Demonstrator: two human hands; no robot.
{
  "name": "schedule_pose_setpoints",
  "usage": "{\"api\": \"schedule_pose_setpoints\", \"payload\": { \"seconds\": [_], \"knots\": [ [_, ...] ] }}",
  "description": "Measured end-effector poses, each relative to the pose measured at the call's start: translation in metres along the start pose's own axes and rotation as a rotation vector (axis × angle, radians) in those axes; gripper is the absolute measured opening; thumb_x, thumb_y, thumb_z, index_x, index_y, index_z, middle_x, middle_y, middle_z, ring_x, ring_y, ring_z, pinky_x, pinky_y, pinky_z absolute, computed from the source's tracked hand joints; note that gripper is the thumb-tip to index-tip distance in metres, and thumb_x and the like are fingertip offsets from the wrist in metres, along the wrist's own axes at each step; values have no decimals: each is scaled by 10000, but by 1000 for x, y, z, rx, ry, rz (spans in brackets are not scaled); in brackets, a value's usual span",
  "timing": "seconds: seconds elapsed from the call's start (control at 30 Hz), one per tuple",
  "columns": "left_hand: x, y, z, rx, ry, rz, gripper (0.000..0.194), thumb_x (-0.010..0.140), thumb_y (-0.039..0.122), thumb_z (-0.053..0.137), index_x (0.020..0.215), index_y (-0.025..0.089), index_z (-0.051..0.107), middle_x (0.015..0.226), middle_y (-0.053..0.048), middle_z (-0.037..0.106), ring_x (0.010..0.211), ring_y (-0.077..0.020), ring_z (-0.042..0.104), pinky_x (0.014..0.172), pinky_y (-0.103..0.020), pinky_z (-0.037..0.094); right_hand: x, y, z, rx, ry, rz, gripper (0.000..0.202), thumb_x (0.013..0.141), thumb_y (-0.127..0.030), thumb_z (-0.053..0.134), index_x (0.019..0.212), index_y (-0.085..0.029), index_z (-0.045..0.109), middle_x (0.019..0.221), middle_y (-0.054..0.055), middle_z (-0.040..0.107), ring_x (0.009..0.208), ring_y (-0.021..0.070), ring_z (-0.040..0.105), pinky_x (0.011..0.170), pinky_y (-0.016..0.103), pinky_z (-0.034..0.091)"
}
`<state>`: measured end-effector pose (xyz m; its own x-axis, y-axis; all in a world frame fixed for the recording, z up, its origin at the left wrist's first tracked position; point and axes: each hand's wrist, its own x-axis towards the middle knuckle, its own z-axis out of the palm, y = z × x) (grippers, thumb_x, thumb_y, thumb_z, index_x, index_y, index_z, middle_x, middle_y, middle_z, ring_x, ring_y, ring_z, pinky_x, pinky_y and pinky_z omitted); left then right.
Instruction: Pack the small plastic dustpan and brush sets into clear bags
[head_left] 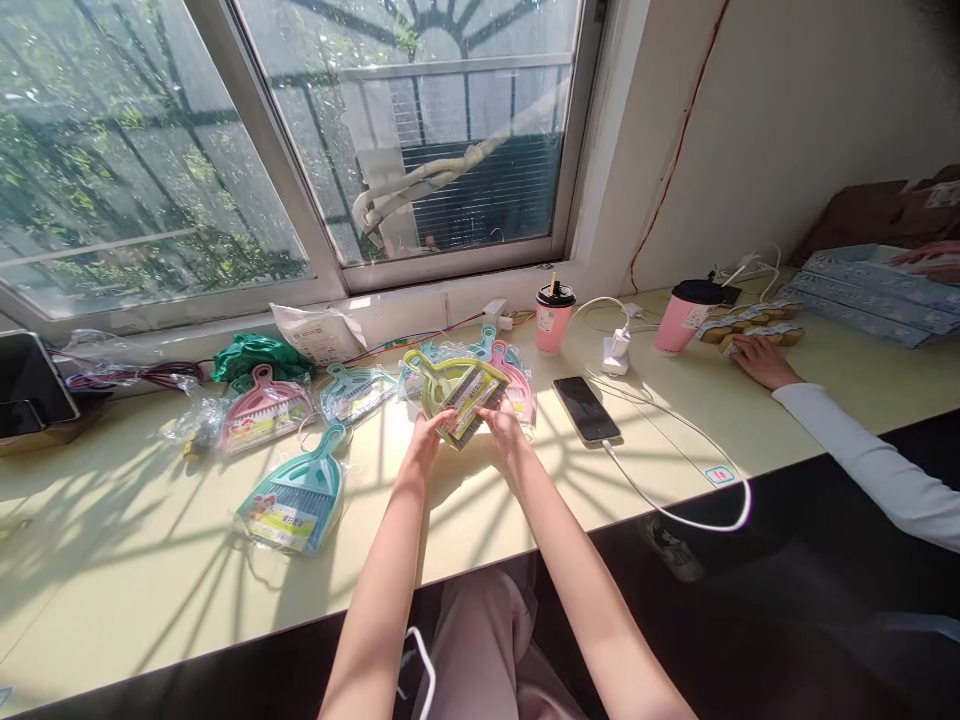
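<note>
Between my two hands, raised a little above the table, is a yellow-green dustpan and brush set [469, 395] in clear wrapping with a label. My left hand [429, 437] is closed on its lower left edge, and my right hand [504, 422] grips its right edge. Just behind it lie a pink dustpan set [517, 385] and a blue one [489, 340], partly covered by the held set. To the left on the table rests a wrapped teal dustpan set [296, 495]. Farther back are another pink set [266, 412] and a light blue set [355, 393].
A phone [586, 410] on a white cable lies right of my hands. Two pink cups [551, 325] stand behind, near a charger [615, 352]. At right, a co-worker's hand [765, 362] touches small packaged items; blue boxes [877, 290] are stacked beyond. A green bag [259, 357] sits by the window.
</note>
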<state>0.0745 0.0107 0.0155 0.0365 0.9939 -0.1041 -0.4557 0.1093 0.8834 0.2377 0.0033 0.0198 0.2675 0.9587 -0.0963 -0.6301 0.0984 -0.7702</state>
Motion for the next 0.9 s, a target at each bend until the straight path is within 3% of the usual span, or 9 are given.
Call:
{"api": "schedule_pose_setpoints", "payload": {
  "seconds": [0.13,0.27,0.33,0.4,0.53,0.63,0.77,0.9],
  "knots": [
    [6,-7,0,-76,23,6,606,745,338,1124,1275,239,847,1193,-98,942,1466,-436,814,1356,-587,576,-3,0,2,18,6,-15,737,675,-98,939,1363,-324,799,1226,38,946,1379,365,869,1292,550,705],
    [4,-16,6,-123,-30,-41,593,813,620,1113,1192,249,846,1382,-184,924,1674,-508,681,1432,-688,515,-1,5,0,32,31,-31,719,701,-151,948,1379,-312,771,1321,60,939,1443,350,849,1275,530,717],
    [-1,-20,10,-98,-109,-53,568,855,595,1101,1255,261,875,1537,-182,887,1736,-506,628,1462,-724,473,2,7,-3,43,39,-46,756,692,-169,958,1407,-313,762,1364,64,929,1454,348,841,1286,543,711],
    [-6,-23,14,-59,-171,-74,523,862,471,1110,1305,290,898,1621,-152,860,1756,-503,614,1470,-757,454,5,8,-5,30,59,-59,778,708,-200,960,1441,-342,744,1421,52,914,1456,332,837,1299,550,701],
    [-9,-27,20,1,-234,-185,572,750,250,1147,1280,275,931,1523,-171,900,1698,-564,671,1461,-779,465,10,7,-6,-33,127,-91,755,787,-271,955,1491,-358,698,1524,76,879,1482,328,823,1274,546,706],
    [-8,-30,21,40,-248,-240,593,724,192,1147,1274,262,937,1474,-174,917,1650,-553,718,1476,-735,475,12,8,-5,-31,169,-146,763,822,-310,958,1530,-336,675,1531,93,870,1494,324,820,1312,537,674],
    [-6,-31,18,15,-290,-239,560,800,257,1107,1331,281,930,1530,-166,899,1701,-511,688,1476,-682,499,14,7,-7,17,164,-185,800,809,-305,990,1541,-352,672,1488,76,884,1520,327,798,1315,552,676],
    [2,-27,13,-112,-200,-172,529,870,510,1062,1285,226,900,1543,-199,887,1777,-502,605,1482,-648,499,15,6,-9,51,78,-144,768,812,-306,1019,1506,-333,691,1398,80,899,1474,353,816,1223,581,740]
  ]
}}
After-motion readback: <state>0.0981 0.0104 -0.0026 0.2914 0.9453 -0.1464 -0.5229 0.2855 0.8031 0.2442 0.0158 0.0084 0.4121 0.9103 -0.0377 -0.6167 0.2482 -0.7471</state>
